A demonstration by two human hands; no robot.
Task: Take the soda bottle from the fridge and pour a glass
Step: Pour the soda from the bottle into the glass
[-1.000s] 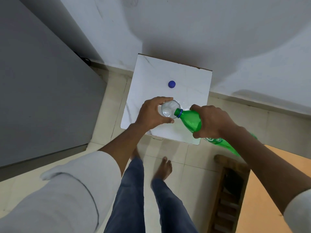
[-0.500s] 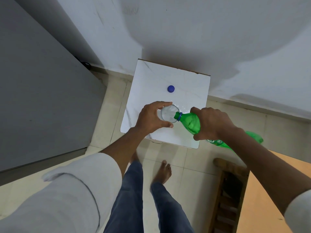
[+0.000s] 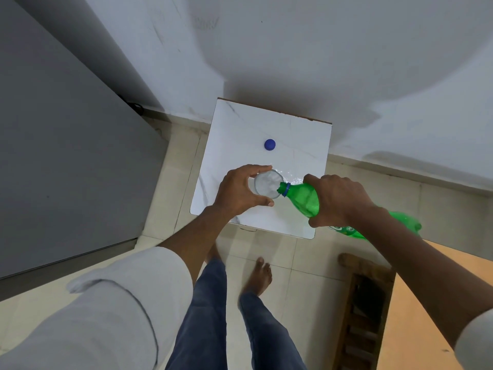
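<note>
A green soda bottle (image 3: 304, 200) lies tilted almost flat, its open mouth over the rim of a clear glass (image 3: 266, 184). My right hand (image 3: 338, 200) grips the bottle around its upper body. My left hand (image 3: 240, 192) wraps the glass from the left, thumb and fingers around its wall. The glass stands on a small white marble-look table (image 3: 301, 145) and holds frothy white liquid. The bottle's blue cap (image 3: 269, 144) lies loose on the table behind the glass.
A grey fridge (image 3: 61, 161) stands shut at the left. White walls meet behind the table. A wooden chair (image 3: 360, 311) and an orange tabletop (image 3: 416, 303) are at the lower right. My bare feet are on the tiled floor (image 3: 288, 252).
The bottle's base has risen, so it is tilted further toward the glass. The view has shifted slightly downward. Both hands keep their grips.
</note>
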